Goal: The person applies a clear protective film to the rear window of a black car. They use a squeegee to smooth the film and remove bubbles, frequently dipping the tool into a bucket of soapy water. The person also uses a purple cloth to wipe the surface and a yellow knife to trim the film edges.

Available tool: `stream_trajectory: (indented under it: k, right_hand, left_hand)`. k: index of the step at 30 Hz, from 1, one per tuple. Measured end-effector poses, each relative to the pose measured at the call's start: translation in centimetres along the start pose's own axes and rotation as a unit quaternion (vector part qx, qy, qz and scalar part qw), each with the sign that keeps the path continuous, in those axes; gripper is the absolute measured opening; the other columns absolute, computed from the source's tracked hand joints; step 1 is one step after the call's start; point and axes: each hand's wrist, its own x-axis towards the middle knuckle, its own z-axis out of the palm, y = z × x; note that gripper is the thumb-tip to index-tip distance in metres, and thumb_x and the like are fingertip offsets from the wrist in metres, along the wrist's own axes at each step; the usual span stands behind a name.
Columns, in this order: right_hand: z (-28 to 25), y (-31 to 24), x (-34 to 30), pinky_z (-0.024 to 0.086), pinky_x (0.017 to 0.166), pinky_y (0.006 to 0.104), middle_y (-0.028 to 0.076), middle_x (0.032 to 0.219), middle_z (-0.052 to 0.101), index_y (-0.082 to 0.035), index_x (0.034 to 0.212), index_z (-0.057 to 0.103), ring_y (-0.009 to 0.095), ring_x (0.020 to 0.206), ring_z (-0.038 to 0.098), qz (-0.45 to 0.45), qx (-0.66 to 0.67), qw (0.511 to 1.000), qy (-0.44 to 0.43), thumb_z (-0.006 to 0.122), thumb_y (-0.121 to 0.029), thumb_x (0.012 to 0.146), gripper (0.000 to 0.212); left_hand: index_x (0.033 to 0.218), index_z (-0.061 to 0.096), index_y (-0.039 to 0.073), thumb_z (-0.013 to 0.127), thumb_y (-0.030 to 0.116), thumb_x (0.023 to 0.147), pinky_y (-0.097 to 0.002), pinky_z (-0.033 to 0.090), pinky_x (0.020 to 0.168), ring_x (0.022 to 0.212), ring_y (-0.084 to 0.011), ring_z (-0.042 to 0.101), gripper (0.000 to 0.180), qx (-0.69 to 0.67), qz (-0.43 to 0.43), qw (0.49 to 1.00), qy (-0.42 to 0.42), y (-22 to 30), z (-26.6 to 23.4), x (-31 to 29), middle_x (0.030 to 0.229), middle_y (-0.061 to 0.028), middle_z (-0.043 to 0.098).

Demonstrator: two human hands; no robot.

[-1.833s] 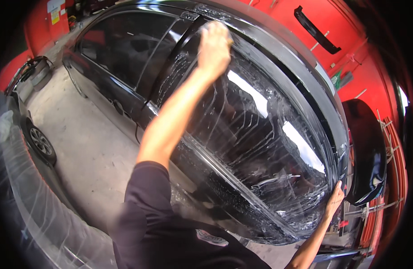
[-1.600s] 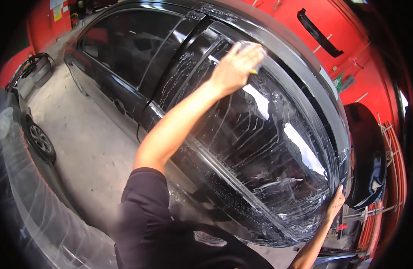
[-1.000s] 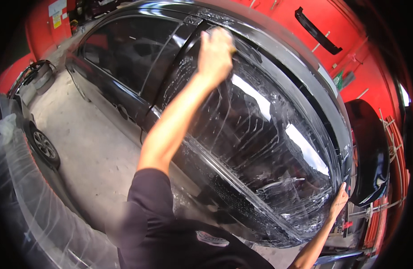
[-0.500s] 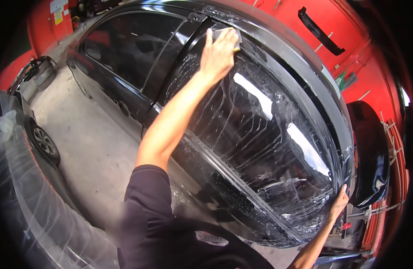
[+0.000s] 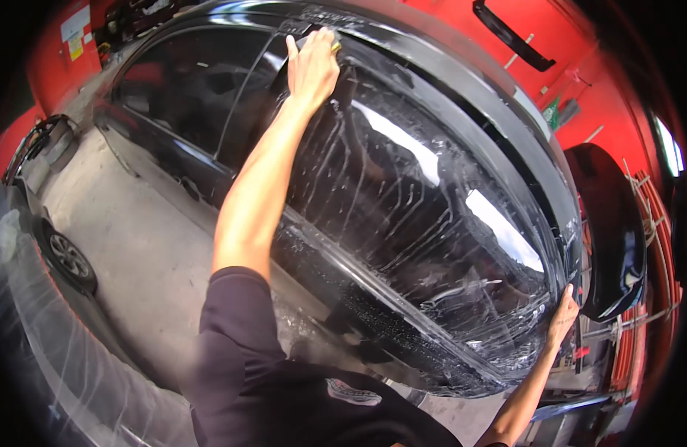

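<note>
**Wet black car window, two hands on the glass**

Signs: white and yellow rectangular labels (image 5: pixel 76 33) on the red wall, upper left. Glossy black car door window (image 5: pixel 433 223), curved, streaked with soapy water. Left hand (image 5: pixel 312 65), fingers together, presses a small yellow pad (image 5: pixel 334 46) at the window's top edge. Right hand (image 5: pixel 563 316) lies flat at the glass's lower right edge. Bare concrete floor (image 5: pixel 142 253) open at left.

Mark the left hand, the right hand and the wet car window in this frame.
left hand (image 5: pixel 312 67), head view, back of the hand.
right hand (image 5: pixel 562 319), head view, back of the hand.
wet car window (image 5: pixel 425 223), head view, streaked middle of the glass.
</note>
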Motion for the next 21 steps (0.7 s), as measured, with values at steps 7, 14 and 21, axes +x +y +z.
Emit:
stream_trajectory:
  k: [7, 14, 21]
  right_hand:
    - [-0.4, -0.1, 0.1, 0.02, 0.059, 0.0391, -0.003, 0.065, 0.028, -0.006, 0.068, 0.034, 0.012, 0.064, 0.026, 0.025, -0.001, 1.0, 0.008, 0.054, -0.059, 0.11, 0.07]
    - [0.0, -1.7, -0.3, 0.021, 0.06, 0.0392, -0.002, 0.066, 0.029, -0.003, 0.07, 0.037, 0.012, 0.066, 0.028, 0.014, 0.012, 1.0, 0.01, 0.055, -0.053, 0.111, 0.068]
    - [-0.4, -0.8, -0.5, 0.026, 0.061, 0.0389, 0.0, 0.066, 0.033, 0.0, 0.072, 0.043, 0.013, 0.068, 0.031, 0.02, 0.013, 1.0, 0.009, 0.057, -0.056, 0.11, 0.069]
  left_hand:
    - [0.135, 0.065, 0.0, 0.057, 0.008, 0.093, -0.0666, 0.033, 0.12, 0.139, -0.0351, 0.058, 0.044, -0.174, 0.168, 0.97, -0.024, 16.6, -2.1, -6.8, 0.141, -0.0184, 0.067]
    - [0.138, 0.063, 0.001, 0.06, 0.012, 0.096, -0.0661, 0.034, 0.119, 0.138, -0.031, 0.059, 0.044, -0.017, 0.071, 0.996, 0.041, 5.9, 2.0, -1.8, 0.144, -0.0169, 0.065]
    - [0.143, 0.062, -0.001, 0.07, 0.019, 0.093, -0.0679, 0.023, 0.127, 0.151, -0.0334, 0.048, 0.055, -0.265, 0.196, 0.942, -0.068, 24.5, -2.9, -8.6, 0.15, -0.0198, 0.062]
